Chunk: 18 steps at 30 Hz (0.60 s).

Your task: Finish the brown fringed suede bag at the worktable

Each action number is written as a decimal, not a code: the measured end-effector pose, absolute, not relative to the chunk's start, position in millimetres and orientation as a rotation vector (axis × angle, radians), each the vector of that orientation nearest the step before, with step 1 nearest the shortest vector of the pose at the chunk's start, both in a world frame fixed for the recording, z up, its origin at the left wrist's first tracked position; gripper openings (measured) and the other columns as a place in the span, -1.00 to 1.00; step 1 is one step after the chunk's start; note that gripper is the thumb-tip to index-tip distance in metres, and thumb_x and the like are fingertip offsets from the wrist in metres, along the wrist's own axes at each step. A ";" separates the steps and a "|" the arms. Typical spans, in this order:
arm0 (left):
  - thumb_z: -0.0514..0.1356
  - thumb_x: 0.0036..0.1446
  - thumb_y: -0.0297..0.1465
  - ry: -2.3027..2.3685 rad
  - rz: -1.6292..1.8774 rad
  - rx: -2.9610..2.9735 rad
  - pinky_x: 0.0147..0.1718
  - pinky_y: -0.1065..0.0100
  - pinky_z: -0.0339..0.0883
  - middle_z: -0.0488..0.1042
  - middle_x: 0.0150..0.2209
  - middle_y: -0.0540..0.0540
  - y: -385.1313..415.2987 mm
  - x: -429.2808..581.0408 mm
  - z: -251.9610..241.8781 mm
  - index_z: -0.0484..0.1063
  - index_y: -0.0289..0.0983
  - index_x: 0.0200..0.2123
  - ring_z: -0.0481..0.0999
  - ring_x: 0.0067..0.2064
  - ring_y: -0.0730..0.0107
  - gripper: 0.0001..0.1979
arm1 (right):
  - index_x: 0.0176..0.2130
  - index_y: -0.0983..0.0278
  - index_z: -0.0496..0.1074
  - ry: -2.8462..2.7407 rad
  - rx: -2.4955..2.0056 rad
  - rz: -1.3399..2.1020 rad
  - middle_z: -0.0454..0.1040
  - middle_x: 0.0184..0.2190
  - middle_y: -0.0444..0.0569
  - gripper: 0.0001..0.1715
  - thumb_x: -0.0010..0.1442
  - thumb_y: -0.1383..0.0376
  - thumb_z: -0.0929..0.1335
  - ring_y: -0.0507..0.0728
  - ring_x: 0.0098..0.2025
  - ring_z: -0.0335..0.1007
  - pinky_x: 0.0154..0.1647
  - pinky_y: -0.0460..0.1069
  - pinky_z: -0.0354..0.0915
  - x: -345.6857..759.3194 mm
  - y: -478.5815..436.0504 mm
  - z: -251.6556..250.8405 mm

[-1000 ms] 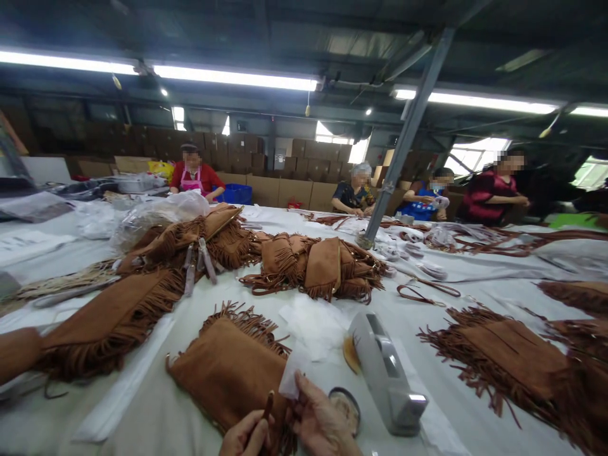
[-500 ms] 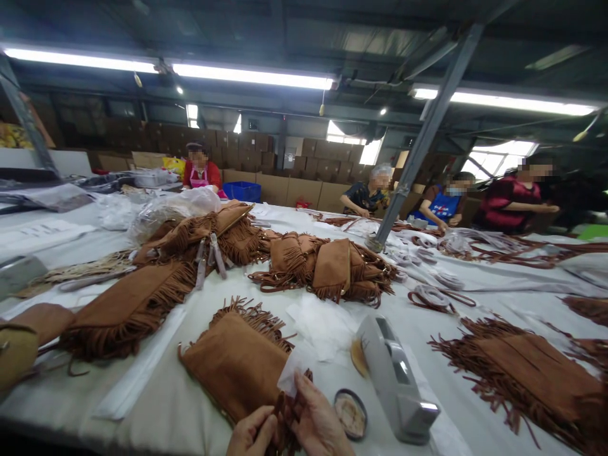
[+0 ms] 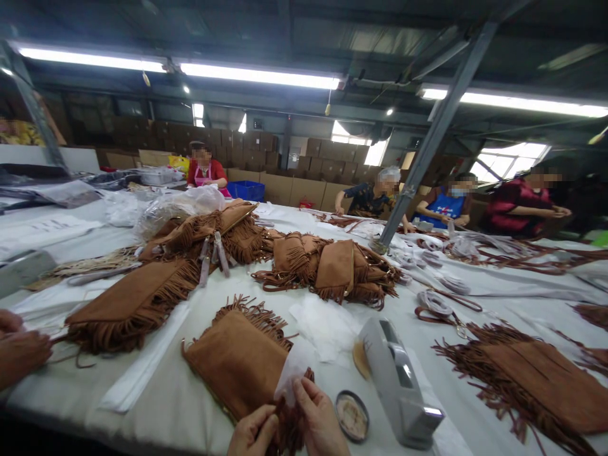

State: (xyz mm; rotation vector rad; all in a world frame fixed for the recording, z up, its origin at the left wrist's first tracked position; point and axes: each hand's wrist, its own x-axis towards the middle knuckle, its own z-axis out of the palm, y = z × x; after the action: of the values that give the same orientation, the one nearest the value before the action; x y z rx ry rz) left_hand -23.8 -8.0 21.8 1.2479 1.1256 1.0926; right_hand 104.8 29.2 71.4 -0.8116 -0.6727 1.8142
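Observation:
A brown suede bag [image 3: 240,361] with fringe along its far side lies in front of me on the table. My left hand [image 3: 254,432] is closed, thumb against fingers, on the fringe at the bag's near right end. My right hand [image 3: 317,415] pinches a small sheet of white tissue paper [image 3: 293,368] beside that same fringe. The paper stands up against the bag's right edge. Part of the fringe is hidden behind my fingers. Just right of my right hand lies a round dark-rimmed dish [image 3: 352,415], and beyond it stands a grey tape dispenser [image 3: 399,386].
Another person's hands [image 3: 21,345] are at the left edge by a fringed bag [image 3: 133,301]. More brown bags [image 3: 332,266] are heaped mid-table. White tissue sheets [image 3: 325,323] lie behind my bag. A fringed piece [image 3: 536,373] lies right. A metal post [image 3: 427,139] rises from the table.
Another person's hands have come into view at the left edge, and the tan bag there is gone from view. My hands stay at the fringe; more of the white paper shows.

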 end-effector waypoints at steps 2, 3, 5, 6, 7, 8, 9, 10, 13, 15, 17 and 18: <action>0.02 0.13 -0.06 1.127 1.090 1.252 -0.45 0.45 0.14 0.29 -0.54 0.04 -7.9 -23.9 19.0 0.43 -0.30 -0.36 0.26 -0.47 0.46 -0.58 | -0.36 0.35 0.49 -0.651 -0.823 1.828 0.49 -0.57 -0.09 -0.68 -0.04 0.16 0.49 0.03 -0.52 0.38 -0.45 -0.09 0.30 106.9 29.2 67.6; 0.03 0.13 -0.06 1.129 1.096 1.251 -0.46 0.45 0.14 0.29 -0.54 0.04 -7.8 -23.6 16.9 0.44 -0.30 -0.35 0.26 -0.47 0.46 -0.59 | -0.39 0.35 0.49 -0.628 -0.844 1.838 0.48 -0.59 -0.09 -0.67 -0.05 0.14 0.49 0.03 -0.54 0.37 -0.48 -0.09 0.29 108.1 29.6 65.7; 0.03 0.13 -0.07 1.134 1.111 1.258 -0.46 0.46 0.15 0.31 -0.54 0.03 -7.4 -22.5 11.7 0.46 -0.29 -0.34 0.27 -0.47 0.46 -0.59 | -0.47 0.36 0.46 -0.581 -0.908 1.840 0.46 -0.62 -0.08 -0.64 -0.10 0.11 0.51 0.03 -0.57 0.36 -0.52 -0.09 0.28 109.9 31.0 62.8; 0.03 0.13 -0.07 1.138 1.122 1.267 -0.46 0.46 0.17 0.32 -0.53 0.02 -7.3 -21.8 8.6 0.47 -0.29 -0.34 0.29 -0.47 0.45 -0.59 | -0.50 0.37 0.45 -0.554 -0.946 1.831 0.45 -0.63 -0.08 -0.61 -0.14 0.10 0.52 0.03 -0.58 0.36 -0.54 -0.10 0.27 110.2 32.0 61.8; 0.03 0.12 -0.07 1.146 1.131 1.280 -0.45 0.46 0.19 0.35 -0.53 0.01 -7.1 -21.1 5.6 0.48 -0.29 -0.33 0.31 -0.47 0.44 -0.59 | -0.50 0.37 0.45 -0.526 -0.982 1.818 0.45 -0.64 -0.08 -0.59 -0.18 0.09 0.53 0.03 -0.59 0.35 -0.56 -0.10 0.27 110.2 33.1 61.1; 0.04 0.12 -0.08 1.160 1.142 1.290 -0.44 0.45 0.22 0.39 -0.51 -0.01 -7.1 -20.3 2.7 0.49 -0.28 -0.30 0.34 -0.46 0.42 -0.59 | -0.50 0.37 0.44 -0.495 -1.016 1.803 0.46 -0.64 -0.07 -0.57 -0.22 0.08 0.54 0.03 -0.59 0.35 -0.57 -0.10 0.27 109.8 34.0 60.6; 0.05 0.11 -0.08 1.174 1.158 1.295 -0.41 0.44 0.26 0.45 -0.48 -0.04 -7.1 -19.7 0.0 0.50 -0.27 -0.26 0.38 -0.44 0.39 -0.59 | -0.50 0.37 0.44 -0.466 -1.045 1.790 0.47 -0.63 -0.06 -0.55 -0.25 0.08 0.55 0.04 -0.60 0.35 -0.58 -0.10 0.26 109.1 34.8 60.3; 0.06 0.11 -0.08 1.187 1.180 1.294 -0.36 0.42 0.30 0.51 -0.42 -0.07 -7.2 -19.1 -2.1 0.50 -0.26 -0.21 0.42 -0.40 0.35 -0.59 | -0.50 0.36 0.44 -0.444 -1.066 1.780 0.48 -0.60 -0.05 -0.54 -0.27 0.08 0.55 0.04 -0.58 0.37 -0.58 -0.10 0.27 108.2 35.2 60.0; 0.09 0.08 -0.08 1.217 1.233 1.273 -0.15 0.33 0.35 0.58 -0.25 -0.13 -7.3 -17.9 -4.7 0.49 -0.22 -0.13 0.50 -0.24 0.22 -0.58 | -0.50 0.35 0.44 -0.433 -1.098 1.760 0.53 -0.52 -0.01 -0.56 -0.25 0.09 0.55 0.04 -0.55 0.39 -0.56 -0.11 0.27 106.2 34.7 59.2; 0.08 0.09 -0.09 1.219 1.221 1.262 -0.11 0.31 0.34 0.58 -0.21 -0.15 -7.1 -17.7 -3.1 0.49 -0.21 -0.13 0.50 -0.18 0.18 -0.58 | -0.51 0.35 0.43 -0.454 -1.097 1.751 0.53 -0.50 0.01 -0.57 -0.24 0.09 0.54 0.04 -0.54 0.39 -0.55 -0.11 0.27 106.0 33.5 58.6; 0.06 0.11 -0.09 1.209 1.192 1.260 -0.13 0.32 0.34 0.58 -0.23 -0.14 -6.8 -18.0 0.0 0.49 -0.23 -0.14 0.50 -0.19 0.19 -0.58 | -0.52 0.35 0.43 -0.486 -1.090 1.747 0.53 -0.50 0.00 -0.57 -0.24 0.08 0.54 0.03 -0.54 0.37 -0.55 -0.11 0.25 106.5 32.6 58.2; 0.05 0.12 -0.10 1.199 1.182 1.263 -0.16 0.33 0.34 0.58 -0.24 -0.13 -6.7 -18.4 1.7 0.48 -0.24 -0.14 0.50 -0.20 0.20 -0.59 | -0.53 0.35 0.43 -0.507 -1.084 1.750 0.52 -0.51 -0.01 -0.57 -0.23 0.07 0.54 0.02 -0.55 0.36 -0.54 -0.11 0.25 106.9 32.4 58.2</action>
State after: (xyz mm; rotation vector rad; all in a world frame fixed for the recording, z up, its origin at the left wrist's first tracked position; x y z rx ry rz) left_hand -18.4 -6.7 1.7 1.2630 1.1985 1.1825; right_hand 106.9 32.4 58.2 -1.0843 -0.5071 1.7498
